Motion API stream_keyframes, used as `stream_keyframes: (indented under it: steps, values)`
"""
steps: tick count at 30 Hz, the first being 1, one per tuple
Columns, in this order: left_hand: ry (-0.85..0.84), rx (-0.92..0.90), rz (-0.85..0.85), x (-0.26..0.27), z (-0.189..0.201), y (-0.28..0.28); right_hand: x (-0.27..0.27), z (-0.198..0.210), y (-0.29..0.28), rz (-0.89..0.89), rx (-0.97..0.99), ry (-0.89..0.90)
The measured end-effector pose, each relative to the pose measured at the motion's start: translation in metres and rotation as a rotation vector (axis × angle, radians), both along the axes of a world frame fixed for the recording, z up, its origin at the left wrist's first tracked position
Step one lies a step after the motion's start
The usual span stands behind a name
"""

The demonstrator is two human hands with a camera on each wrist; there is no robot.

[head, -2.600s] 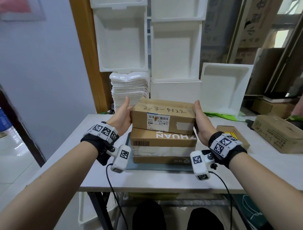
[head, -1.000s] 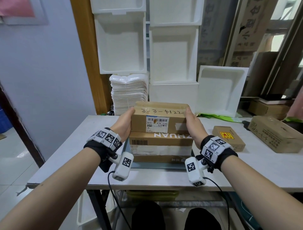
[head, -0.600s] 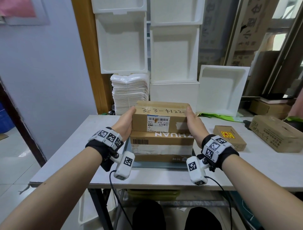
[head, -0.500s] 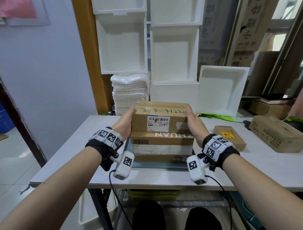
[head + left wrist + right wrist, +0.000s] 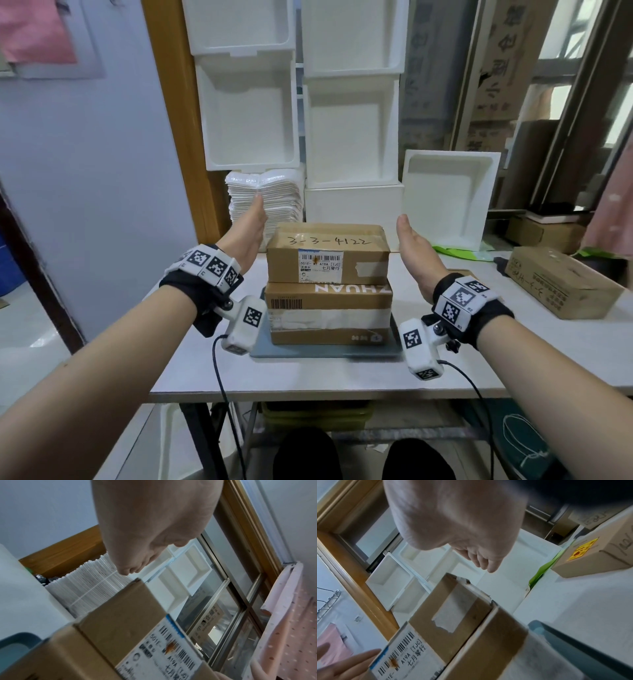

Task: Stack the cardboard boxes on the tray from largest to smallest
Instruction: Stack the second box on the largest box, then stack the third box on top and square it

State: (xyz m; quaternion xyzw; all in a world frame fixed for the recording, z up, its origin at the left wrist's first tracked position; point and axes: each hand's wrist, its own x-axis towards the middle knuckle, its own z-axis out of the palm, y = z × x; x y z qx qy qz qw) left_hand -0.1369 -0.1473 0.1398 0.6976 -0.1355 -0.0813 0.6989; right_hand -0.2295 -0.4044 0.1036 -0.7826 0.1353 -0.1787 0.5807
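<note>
Boxes: top box [image 5: 328, 255] sits square on lower box [image 5: 329, 313]; left hand [image 5: 250, 228] and right hand [image 5: 416, 253] released, flanking it. Withdraw straight outward, avoiding nudges.

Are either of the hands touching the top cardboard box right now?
No, in the head view the left hand and right hand are open on either side of the top cardboard box, with visible gaps.

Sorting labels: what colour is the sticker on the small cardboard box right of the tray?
Yellow with red marks; right wrist view.
</note>
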Motion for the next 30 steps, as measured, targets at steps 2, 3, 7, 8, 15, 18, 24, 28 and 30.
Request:
stream_keyframes:
  steps: [2,3,7,8,15,18,24,28,30]
  values:
    - [-0.014,-0.001,-0.022,-0.003,0.01,-0.004,-0.004,0.002,-0.004,-0.01,0.003,-0.008]
    - [-0.023,-0.002,-0.029,-0.004,0.016,-0.008,-0.006,0.004,-0.006,-0.014,0.006,-0.014]
    - [-0.07,-0.035,-0.074,-0.017,0.039,-0.031,-0.017,0.013,-0.013,-0.013,0.01,-0.042]
    - [-0.076,-0.039,-0.088,-0.02,0.043,-0.038,-0.019,0.014,-0.015,-0.014,0.006,-0.043]
    - [-0.094,-0.042,-0.245,-0.049,0.056,-0.113,-0.045,0.014,-0.044,-0.063,0.011,-0.04]
    - [-0.073,-0.045,-0.308,-0.06,0.055,-0.148,-0.055,0.006,-0.061,-0.117,-0.008,0.008]
    - [-0.041,-0.016,-0.391,-0.07,0.045,-0.197,-0.07,-0.004,-0.095,-0.166,-0.018,0.031]
    - [-0.009,0.011,-0.425,-0.077,0.03,-0.23,-0.075,-0.009,-0.118,-0.227,0.008,0.05]
    - [0.013,0.016,-0.438,-0.079,0.021,-0.245,-0.078,-0.013,-0.127,-0.247,0.029,0.056]
